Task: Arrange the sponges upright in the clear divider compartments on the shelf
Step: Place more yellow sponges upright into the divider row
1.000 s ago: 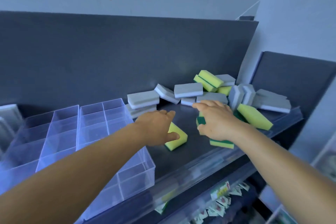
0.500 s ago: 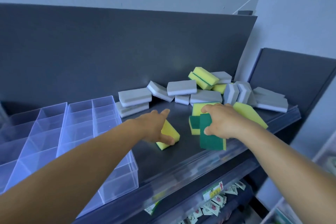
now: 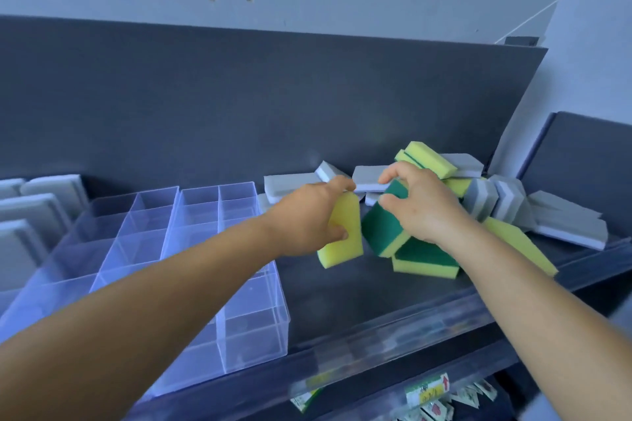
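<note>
My left hand (image 3: pixel 307 212) grips a yellow sponge (image 3: pixel 343 232); my right hand (image 3: pixel 422 205) pinches a green-faced sponge (image 3: pixel 383 232), both above the shelf (image 3: pixel 342 290). I should carry them left, edge-down, into the clear divider (image 3: pixel 191 249).

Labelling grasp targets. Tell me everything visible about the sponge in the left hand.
The yellow sponge is a soft-looking foam block with rounded corners; only yellow faces show. The left hand holds it tilted near upright, thumb on its front face, fingers over its top. It sits between the clear divider and a green-faced sponge in the right hand.
</note>
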The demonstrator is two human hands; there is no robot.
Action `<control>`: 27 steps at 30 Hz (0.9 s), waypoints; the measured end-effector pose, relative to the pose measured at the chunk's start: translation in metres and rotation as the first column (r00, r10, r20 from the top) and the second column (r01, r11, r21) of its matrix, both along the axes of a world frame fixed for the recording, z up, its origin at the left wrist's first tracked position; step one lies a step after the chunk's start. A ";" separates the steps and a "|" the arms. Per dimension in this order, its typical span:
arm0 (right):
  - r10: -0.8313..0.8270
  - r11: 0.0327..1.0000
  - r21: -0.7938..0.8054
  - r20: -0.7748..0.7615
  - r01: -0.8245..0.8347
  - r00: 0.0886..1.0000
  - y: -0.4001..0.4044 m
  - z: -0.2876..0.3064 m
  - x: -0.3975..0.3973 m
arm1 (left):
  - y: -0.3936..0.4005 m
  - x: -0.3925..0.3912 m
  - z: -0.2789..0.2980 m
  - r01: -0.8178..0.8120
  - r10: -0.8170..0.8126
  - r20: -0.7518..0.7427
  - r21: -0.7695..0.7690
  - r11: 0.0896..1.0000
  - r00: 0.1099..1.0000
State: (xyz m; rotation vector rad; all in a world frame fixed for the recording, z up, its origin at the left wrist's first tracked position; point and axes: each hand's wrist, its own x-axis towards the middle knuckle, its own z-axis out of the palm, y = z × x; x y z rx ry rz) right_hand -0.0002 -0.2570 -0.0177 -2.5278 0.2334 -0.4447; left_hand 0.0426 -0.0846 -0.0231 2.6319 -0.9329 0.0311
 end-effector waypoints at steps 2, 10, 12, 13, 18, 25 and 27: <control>0.043 0.996 0.075 0.048 -0.047 0.998 0.012 0.004 0.008 | 0.011 -0.005 0.009 -0.052 0.053 0.045 -0.041 0.998 0.998; 0.469 0.712 0.560 0.069 -0.423 0.881 0.089 0.039 0.011 | 0.094 -0.015 0.039 -0.236 0.260 0.144 -0.163 0.958 0.955; 0.569 0.614 0.616 0.089 -0.494 0.818 0.112 0.046 0.008 | 0.123 -0.020 0.045 -0.271 0.300 0.146 -0.187 0.944 0.943; 0.600 0.589 0.618 0.097 -0.520 0.794 0.125 0.049 0.006 | 0.137 -0.023 0.048 -0.288 0.319 0.146 -0.198 0.937 0.936; 0.732 0.535 0.546 0.082 -0.645 0.676 0.193 0.057 -0.005 | 0.210 -0.045 0.056 -0.381 0.416 0.159 -0.211 0.900 0.895; 0.813 0.453 0.530 0.085 -0.717 0.577 0.294 0.049 -0.016 | 0.306 -0.074 0.050 -0.456 0.489 0.091 -0.245 0.856 0.868; 0.806 0.469 0.516 0.082 -0.717 0.586 0.317 0.046 -0.019 | 0.329 -0.081 0.045 -0.466 0.498 0.082 -0.247 0.850 0.863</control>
